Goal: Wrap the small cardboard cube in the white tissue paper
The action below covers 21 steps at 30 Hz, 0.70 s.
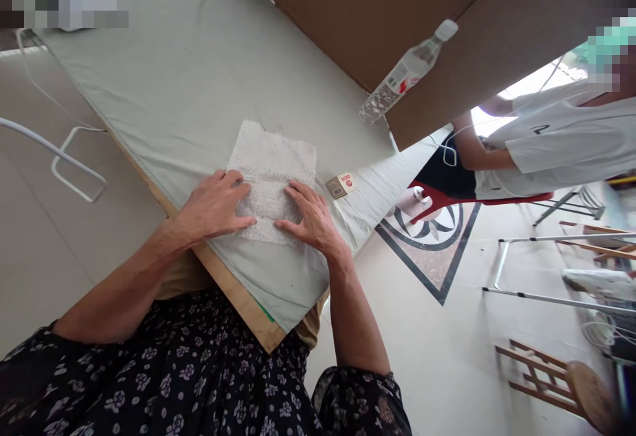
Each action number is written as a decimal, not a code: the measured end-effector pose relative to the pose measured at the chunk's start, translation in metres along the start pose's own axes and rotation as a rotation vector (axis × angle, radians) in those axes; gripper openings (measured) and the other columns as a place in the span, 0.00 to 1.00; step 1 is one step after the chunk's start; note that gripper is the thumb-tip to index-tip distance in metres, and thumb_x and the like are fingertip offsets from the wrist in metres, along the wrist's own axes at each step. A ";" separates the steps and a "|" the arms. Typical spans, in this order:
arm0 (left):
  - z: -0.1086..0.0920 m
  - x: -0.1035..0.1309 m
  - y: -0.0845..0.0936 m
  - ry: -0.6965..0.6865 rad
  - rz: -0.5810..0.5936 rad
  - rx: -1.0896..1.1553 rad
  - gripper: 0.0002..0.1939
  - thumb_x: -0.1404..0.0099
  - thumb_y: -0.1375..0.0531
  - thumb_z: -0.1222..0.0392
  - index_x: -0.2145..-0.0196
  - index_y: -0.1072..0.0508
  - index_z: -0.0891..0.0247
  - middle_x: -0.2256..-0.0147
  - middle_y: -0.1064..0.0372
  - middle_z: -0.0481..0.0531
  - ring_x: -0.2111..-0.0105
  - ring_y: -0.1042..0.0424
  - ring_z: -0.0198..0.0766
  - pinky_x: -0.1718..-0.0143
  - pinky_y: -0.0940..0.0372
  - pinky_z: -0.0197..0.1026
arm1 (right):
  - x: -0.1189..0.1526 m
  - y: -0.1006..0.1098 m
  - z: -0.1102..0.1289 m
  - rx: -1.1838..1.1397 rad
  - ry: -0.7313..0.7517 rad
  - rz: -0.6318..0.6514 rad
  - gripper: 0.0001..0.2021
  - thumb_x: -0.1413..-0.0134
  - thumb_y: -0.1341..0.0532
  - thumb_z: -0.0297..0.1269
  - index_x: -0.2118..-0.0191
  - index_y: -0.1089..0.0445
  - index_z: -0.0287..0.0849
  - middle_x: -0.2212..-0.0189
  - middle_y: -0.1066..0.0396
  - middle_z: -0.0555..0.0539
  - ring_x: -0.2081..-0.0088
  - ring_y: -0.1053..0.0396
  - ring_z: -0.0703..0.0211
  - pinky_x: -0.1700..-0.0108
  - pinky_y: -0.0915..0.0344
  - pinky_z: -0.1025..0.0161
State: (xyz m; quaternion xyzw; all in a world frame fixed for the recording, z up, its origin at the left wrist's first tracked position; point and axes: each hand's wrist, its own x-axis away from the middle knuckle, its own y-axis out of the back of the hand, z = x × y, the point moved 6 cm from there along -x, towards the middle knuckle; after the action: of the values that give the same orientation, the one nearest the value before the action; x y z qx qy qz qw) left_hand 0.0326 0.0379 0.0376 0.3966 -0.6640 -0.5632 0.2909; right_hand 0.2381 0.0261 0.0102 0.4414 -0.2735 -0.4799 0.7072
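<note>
Tablecloth (163, 78) under bubble wrap (275, 154), tiled floor (407, 330), stool (591, 393)

Left hand (213, 207) and right hand (313, 218) on bubble wrap (273, 158), cloth-covered table (159, 71) beneath, small printed box (342, 185) near right hand, 1 clear bottle (403, 77) beside brown cardboard (342, 12), 1 person (489, 158) in a white shirt (551, 148)

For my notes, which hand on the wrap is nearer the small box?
The right hand; the small box lies beside it. The left hand is farther, across the wrap.

Bumpy plastic bubble wrap (269, 199)
</note>
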 end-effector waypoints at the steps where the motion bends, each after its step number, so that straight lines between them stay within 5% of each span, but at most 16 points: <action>1: -0.001 0.001 0.001 -0.010 -0.006 -0.006 0.24 0.39 0.31 0.50 0.49 0.22 0.66 0.46 0.27 0.67 0.49 0.28 0.62 0.48 0.29 0.60 | -0.001 0.000 -0.001 -0.003 -0.002 -0.004 0.37 0.44 0.29 0.53 0.32 0.35 0.45 0.28 0.40 0.38 0.27 0.43 0.40 0.28 0.43 0.39; 6: -0.016 0.001 0.006 -0.149 -0.111 0.037 0.22 0.36 0.35 0.55 0.46 0.24 0.63 0.38 0.32 0.65 0.35 0.38 0.63 0.37 0.37 0.62 | -0.002 -0.002 0.001 -0.012 0.000 -0.023 0.36 0.44 0.29 0.54 0.34 0.33 0.44 0.29 0.39 0.37 0.28 0.42 0.40 0.28 0.43 0.39; 10: -0.014 -0.005 -0.011 -0.176 -0.008 0.111 0.23 0.35 0.36 0.54 0.44 0.25 0.62 0.37 0.33 0.63 0.34 0.38 0.60 0.34 0.40 0.60 | 0.009 0.014 0.000 -0.033 0.016 -0.174 0.29 0.40 0.33 0.52 0.37 0.31 0.46 0.31 0.35 0.38 0.30 0.39 0.42 0.29 0.42 0.39; 15: 0.002 -0.005 -0.027 -0.138 0.011 0.226 0.26 0.35 0.35 0.49 0.42 0.26 0.58 0.35 0.35 0.60 0.34 0.38 0.59 0.33 0.44 0.59 | 0.031 0.055 -0.057 -0.011 -0.265 -0.696 0.31 0.41 0.34 0.48 0.35 0.37 0.47 0.32 0.38 0.35 0.30 0.42 0.36 0.33 0.45 0.28; 17: 0.004 -0.003 -0.030 -0.133 -0.010 0.256 0.28 0.36 0.35 0.49 0.40 0.28 0.59 0.34 0.36 0.61 0.33 0.39 0.59 0.32 0.45 0.59 | 0.032 0.057 -0.086 -0.027 -0.378 -0.738 0.37 0.47 0.32 0.48 0.34 0.39 0.44 0.36 0.34 0.32 0.34 0.38 0.34 0.36 0.42 0.27; 21: 0.005 -0.002 -0.031 -0.100 -0.015 0.289 0.36 0.36 0.35 0.49 0.34 0.36 0.62 0.33 0.36 0.65 0.33 0.40 0.59 0.32 0.47 0.60 | 0.026 0.047 -0.107 -0.084 -0.441 -0.671 0.29 0.49 0.34 0.46 0.42 0.32 0.43 0.52 0.22 0.38 0.51 0.26 0.44 0.43 0.32 0.37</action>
State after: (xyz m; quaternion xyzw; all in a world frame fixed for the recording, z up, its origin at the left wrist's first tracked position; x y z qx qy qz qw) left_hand 0.0360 0.0406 0.0065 0.4106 -0.7490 -0.4829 0.1929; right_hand 0.3559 0.0482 0.0019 0.3636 -0.2396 -0.7779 0.4531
